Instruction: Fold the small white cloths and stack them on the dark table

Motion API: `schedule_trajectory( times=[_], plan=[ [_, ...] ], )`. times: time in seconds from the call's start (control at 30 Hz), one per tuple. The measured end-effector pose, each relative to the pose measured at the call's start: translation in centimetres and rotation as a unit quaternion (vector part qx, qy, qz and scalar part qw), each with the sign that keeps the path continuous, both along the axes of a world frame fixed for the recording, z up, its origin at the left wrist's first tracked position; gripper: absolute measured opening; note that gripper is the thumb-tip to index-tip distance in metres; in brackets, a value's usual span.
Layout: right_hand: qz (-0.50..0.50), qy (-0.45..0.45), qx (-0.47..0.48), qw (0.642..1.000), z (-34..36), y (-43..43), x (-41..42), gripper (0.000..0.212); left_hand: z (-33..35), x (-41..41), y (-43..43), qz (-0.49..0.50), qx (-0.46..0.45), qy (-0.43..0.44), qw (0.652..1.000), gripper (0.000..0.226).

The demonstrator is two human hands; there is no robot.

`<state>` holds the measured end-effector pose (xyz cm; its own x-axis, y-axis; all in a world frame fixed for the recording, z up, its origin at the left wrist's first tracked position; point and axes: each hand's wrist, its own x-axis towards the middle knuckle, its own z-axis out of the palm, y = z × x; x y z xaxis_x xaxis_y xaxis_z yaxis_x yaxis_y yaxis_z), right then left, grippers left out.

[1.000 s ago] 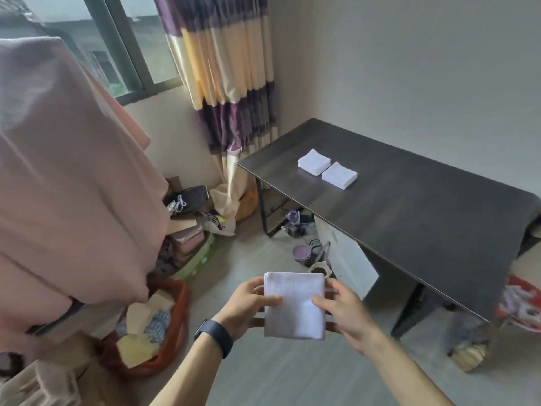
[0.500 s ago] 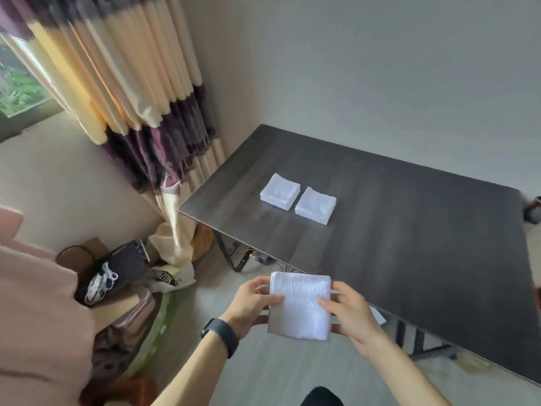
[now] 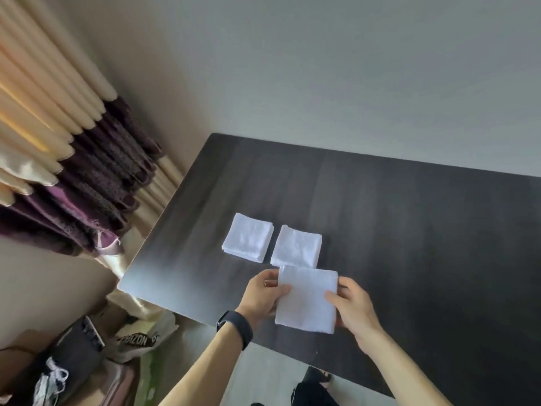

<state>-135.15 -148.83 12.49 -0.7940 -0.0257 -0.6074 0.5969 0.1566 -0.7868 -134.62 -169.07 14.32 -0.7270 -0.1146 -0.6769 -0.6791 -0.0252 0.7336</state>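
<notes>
Fingers [image 3: 282, 288] of left hand [image 3: 263, 297] and right hand [image 3: 354, 309] still pinch the cloth [image 3: 307, 300] — now over the dark table [image 3: 409, 230].

Looks like a lived-in home bedroom: striped curtain [image 3: 67, 171], dark table [image 3: 409, 230], bags and boxes [image 3: 73, 367] piled on floor.

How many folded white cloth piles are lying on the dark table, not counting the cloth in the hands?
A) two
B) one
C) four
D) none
A: two folded white cloth piles, the left pile and the right pile, lie side by side on the dark wooden table, while the left hand and right hand pinch a third small white cloth.
</notes>
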Motion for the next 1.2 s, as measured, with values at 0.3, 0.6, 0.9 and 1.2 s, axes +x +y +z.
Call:
schedule_trajectory(
  times=[0.3,0.6,0.9,1.2],
  plan=[
    [-0.046,-0.047,0.024,0.998,-5.6,-4.0,-11.7,0.026,-5.8,-12.8,-2.1,-0.001,-0.086,-0.021,0.996,0.017],
    [-0.066,-0.066,0.138,0.986,-8.7,-6.1,-13.7,0.029,-9.5,-16.7,-3.2,-0.093,-0.157,-0.039,0.982,0.019],
    [-0.064,-0.005,0.242,0.968,-9.0,-6.7,-12.9,0.036,-9.0,-16.4,-3.2,-0.196,-0.277,0.017,0.94,0.029],
    [0.119,0.218,0.474,0.845,-12.4,-8.8,-9.3,0.054,-13.0,-14.2,-4.7,-0.464,-0.496,0.31,0.666,0.066]
  ],
)
